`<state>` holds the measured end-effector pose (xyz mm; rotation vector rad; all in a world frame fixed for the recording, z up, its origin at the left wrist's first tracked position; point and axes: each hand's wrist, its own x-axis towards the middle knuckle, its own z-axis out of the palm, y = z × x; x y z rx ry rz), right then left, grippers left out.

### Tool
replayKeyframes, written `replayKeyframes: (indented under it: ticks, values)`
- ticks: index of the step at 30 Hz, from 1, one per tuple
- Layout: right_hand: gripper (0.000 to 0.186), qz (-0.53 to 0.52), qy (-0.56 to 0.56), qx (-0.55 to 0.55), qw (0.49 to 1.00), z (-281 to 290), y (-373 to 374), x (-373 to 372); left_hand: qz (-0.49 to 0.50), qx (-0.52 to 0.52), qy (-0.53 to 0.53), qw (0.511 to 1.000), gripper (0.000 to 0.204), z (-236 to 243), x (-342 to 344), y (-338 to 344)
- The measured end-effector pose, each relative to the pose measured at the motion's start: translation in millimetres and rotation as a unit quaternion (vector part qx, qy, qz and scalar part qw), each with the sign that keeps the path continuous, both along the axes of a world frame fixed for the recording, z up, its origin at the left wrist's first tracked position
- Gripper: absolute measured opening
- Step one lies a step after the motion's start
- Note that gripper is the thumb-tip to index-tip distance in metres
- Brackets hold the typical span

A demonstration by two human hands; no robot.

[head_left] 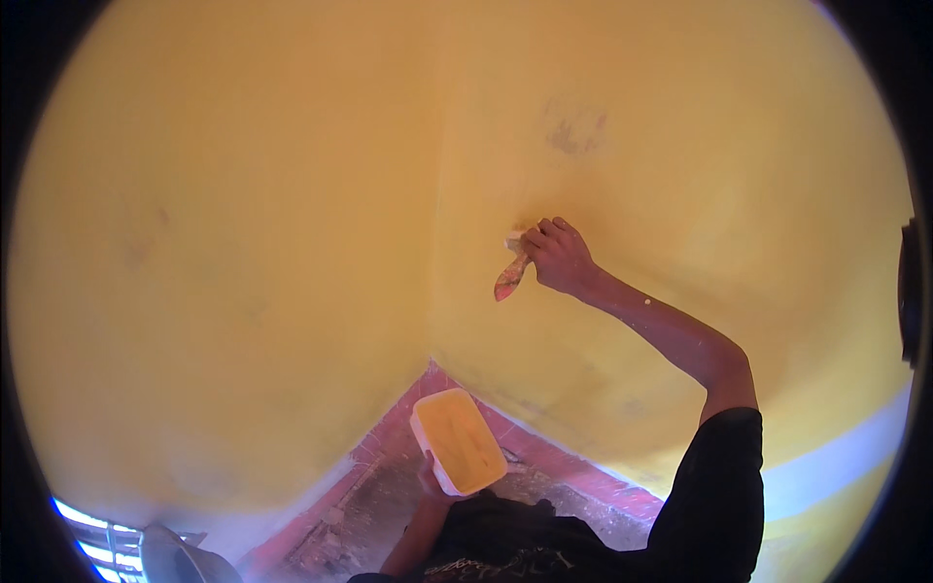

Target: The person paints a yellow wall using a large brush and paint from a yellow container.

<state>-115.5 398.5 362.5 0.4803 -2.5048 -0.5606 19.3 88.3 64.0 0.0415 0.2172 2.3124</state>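
Note:
My right hand (559, 255) is closed round a paintbrush (509, 278), up against the yellow wall (641, 165) just right of the corner. The brush's reddish, paint-marked handle slants downward, and its bristle end is mostly hidden by my fingers. Low in the middle, my left hand (431, 478) holds a rectangular plastic tub (459, 442) from its side and underneath. Yellow-orange paint fills the tub's inside, and its rim is pale. Most of my left fingers are hidden beneath the tub. Grey smudges (575, 131) mark the wall above my right hand.
Two yellow walls meet in a corner ahead. Reddish-pink skirting (573, 464) runs along their foot, above a dusty grey floor (355, 530). A grey rounded object (185, 559) stands at lower left beside a bright barred opening (102, 544). Something dark (910, 291) sits at the far right edge.

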Motion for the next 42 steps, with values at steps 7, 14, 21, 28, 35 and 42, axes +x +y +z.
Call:
replayKeyframes:
  ticks: [7, 14, 21, 28, 35, 42]
  values:
    - [0.022, -0.195, 0.202, -0.029, 0.959, 197.9, 44.9, 12.2, -0.023, 0.014, 0.027, 0.999, 0.072, 35.6, 10.0, 6.1]
    - [0.03, -0.115, 0.288, 0.082, 0.947, 195.5, 63.3, 22.1, -0.031, 0.037, 0.069, 0.996, 0.071, 66.2, 10.7, 5.6]
    - [0.034, -0.076, 0.068, 0.013, 0.995, 10.4, 51.0, 65.1, -0.045, 0.022, 0.072, 0.996, 0.071, 60.6, 7.0, 7.4]
    - [0.026, -0.106, 0.334, 0.071, 0.934, 240.0, 49.6, 85.3, -0.04, 0.001, 0.053, 0.998, 0.07, 40.3, 9.3, 8.4]
    - [0.029, -0.065, 0.204, 0.041, 0.976, 88.9, 50.6, 79.7, -0.012, -0.025, 0.054, 0.998, 0.069, 18.5, 12.8, 7.5]
    - [0.024, -0.085, 0.084, -0.27, 0.955, -53.8, -48.3, 134.6, 0.0, 0.02, 0.011, 1.0, 0.075, -15.2, 3.5, 9.7]
